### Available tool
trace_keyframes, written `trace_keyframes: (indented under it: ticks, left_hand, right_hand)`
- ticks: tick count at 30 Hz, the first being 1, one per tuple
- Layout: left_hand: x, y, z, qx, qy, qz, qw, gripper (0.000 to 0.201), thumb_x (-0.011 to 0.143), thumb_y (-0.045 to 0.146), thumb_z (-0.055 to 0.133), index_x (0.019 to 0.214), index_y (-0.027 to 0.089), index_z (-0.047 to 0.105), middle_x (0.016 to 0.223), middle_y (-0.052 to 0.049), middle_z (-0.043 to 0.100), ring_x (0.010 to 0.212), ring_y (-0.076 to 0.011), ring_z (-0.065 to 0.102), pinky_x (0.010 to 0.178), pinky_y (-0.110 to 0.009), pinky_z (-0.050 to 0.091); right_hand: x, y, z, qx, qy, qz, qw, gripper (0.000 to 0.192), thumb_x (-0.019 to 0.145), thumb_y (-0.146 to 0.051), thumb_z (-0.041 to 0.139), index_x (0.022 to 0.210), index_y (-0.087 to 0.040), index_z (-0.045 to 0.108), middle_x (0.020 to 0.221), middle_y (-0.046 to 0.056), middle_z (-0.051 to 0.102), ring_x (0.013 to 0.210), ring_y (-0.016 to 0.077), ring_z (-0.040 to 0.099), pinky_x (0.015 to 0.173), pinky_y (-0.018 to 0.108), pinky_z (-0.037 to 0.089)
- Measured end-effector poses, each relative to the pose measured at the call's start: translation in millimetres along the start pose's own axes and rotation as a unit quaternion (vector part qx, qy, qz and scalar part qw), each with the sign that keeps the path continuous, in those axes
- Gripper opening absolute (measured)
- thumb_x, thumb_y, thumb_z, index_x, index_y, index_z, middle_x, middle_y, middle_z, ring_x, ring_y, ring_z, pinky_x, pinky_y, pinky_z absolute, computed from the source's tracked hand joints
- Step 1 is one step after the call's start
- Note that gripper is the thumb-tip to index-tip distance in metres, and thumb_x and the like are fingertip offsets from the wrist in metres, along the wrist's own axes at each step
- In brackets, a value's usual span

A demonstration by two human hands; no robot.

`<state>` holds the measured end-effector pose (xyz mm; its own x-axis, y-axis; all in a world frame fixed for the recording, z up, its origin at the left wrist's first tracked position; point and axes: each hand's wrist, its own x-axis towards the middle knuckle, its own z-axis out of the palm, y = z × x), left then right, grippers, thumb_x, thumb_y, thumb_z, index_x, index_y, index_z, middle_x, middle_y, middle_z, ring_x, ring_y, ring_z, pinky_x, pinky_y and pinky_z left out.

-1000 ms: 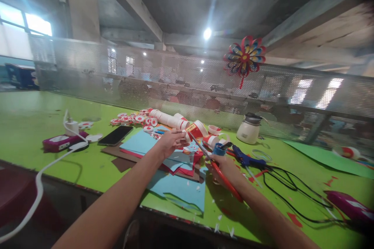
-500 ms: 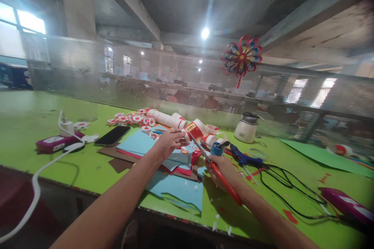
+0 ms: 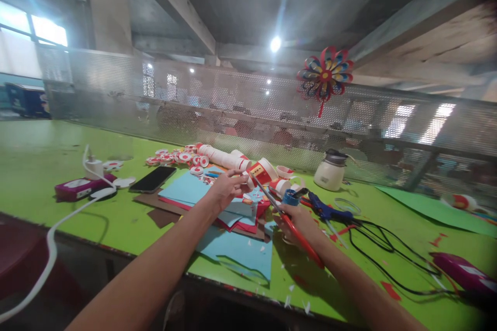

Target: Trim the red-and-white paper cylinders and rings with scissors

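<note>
My right hand (image 3: 298, 221) grips red-handled scissors (image 3: 292, 225); their blades reach up and left toward a red-and-white paper cup (image 3: 263, 171). My left hand (image 3: 227, 189) hovers over a stack of blue and red paper sheets (image 3: 202, 194), fingers pinched around a small paper piece near the scissor tips. A row of nested white-and-red cups (image 3: 224, 158) lies behind the stack. Just past my right hand stands a small blue pot (image 3: 290, 197).
On the green table (image 3: 42, 160): a black phone (image 3: 152, 179), a magenta power bank (image 3: 79, 187) with a white cable (image 3: 50, 238), a blue glue gun (image 3: 325, 210) with black cord, a white kettle (image 3: 330, 173). A paper pinwheel (image 3: 325, 74) hangs on the mesh fence.
Both hands stay in nearly the same place; the left fingers shift slightly around the small piece. The view wobbles a little.
</note>
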<state>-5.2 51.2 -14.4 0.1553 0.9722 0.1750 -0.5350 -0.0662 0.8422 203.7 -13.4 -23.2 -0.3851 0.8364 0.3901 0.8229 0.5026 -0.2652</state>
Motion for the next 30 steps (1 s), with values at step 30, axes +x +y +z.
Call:
trace_keyframes:
  ticks: [30]
  left_hand:
    - [-2,2,0.1,-0.023,-0.017,-0.026,0.999,0.012,0.068,0.007,0.067,0.078,0.008,0.060,0.076,-0.009,0.066,0.064,-0.0177,0.064,0.073,-0.043,0.054]
  right_hand:
    - [0,3,-1,-0.030,-0.018,0.010,0.999,0.023,0.073,-0.017,0.048,0.085,-0.017,0.068,0.070,0.007,0.070,0.063,0.0207,0.063,0.056,0.025,0.038]
